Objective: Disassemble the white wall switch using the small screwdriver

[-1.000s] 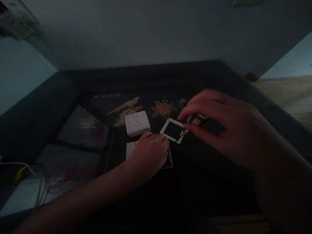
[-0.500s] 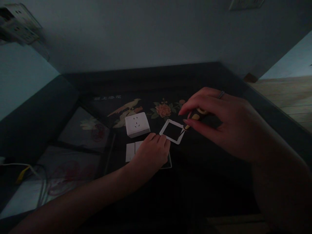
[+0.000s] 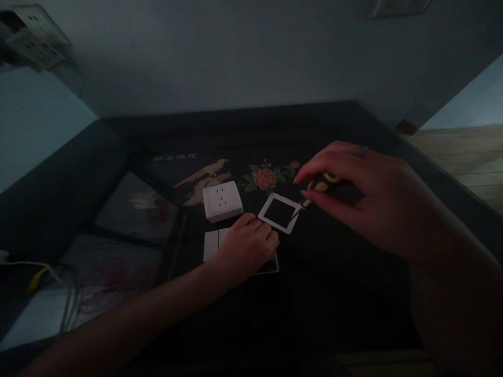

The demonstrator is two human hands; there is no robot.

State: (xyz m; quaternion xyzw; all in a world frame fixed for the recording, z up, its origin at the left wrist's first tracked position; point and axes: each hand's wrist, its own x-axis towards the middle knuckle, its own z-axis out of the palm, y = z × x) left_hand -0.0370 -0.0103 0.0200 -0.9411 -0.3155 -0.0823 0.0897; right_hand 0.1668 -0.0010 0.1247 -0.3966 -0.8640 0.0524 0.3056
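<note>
My right hand (image 3: 349, 193) grips a screwdriver (image 3: 321, 187) with a yellow and dark handle. Its thin shaft points down and left, over the right side of a square white frame (image 3: 268, 222) lying on the dark tabletop. Whether the tip touches the frame I cannot tell. My left hand (image 3: 251, 243) is closed, fingers curled down, just left of and below the frame. What it holds is hidden under the fingers. Beneath that hand lies a white switch panel (image 3: 211, 246), partly covered. A white socket box (image 3: 223, 201) with slots on top sits behind the left hand.
The black tabletop (image 3: 334, 293) bears a printed bird and flower (image 3: 264, 178). A grey wall (image 3: 220, 57) rises behind it. At left are cables (image 3: 68, 293) with a yellow tag (image 3: 36, 280), and sockets (image 3: 37, 39) hang at upper left. Wooden floor (image 3: 463, 157) shows at right.
My left hand has drawn slightly down and away from the white frame's corner. My right hand with the screwdriver has shifted very little. The socket box and frame look unmoved on the table.
</note>
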